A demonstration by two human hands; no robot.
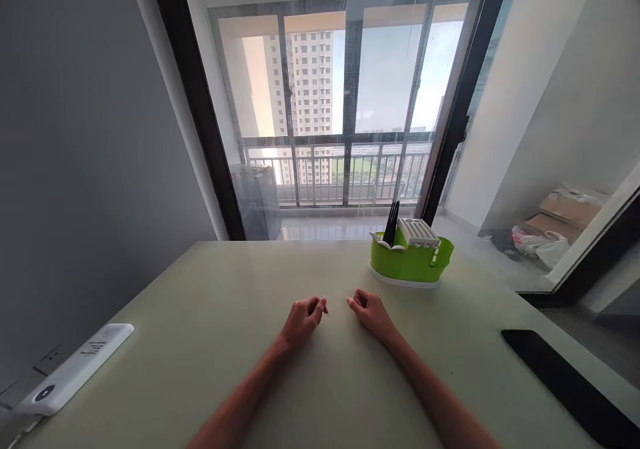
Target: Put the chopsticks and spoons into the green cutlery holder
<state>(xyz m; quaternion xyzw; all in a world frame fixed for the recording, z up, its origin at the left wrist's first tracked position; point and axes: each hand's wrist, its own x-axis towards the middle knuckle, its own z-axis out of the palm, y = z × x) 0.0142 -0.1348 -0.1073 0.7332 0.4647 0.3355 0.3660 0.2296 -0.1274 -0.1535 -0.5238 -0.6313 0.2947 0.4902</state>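
Both hands are just resting on the pale table (210, 342), side by side with a small gap between them. The left hand (303, 321) is loosely curled, fingers tucked in, holding nothing. The right hand (369, 312) is the same, curled and empty. Just beyond the right hand, a bit off to its right, sits a green holder (410, 261) with a white rack on top and black chopsticks (391, 223) sticking up from it. A white remote (75, 369) lies well off to the left, and a black phone (570, 385) far right.
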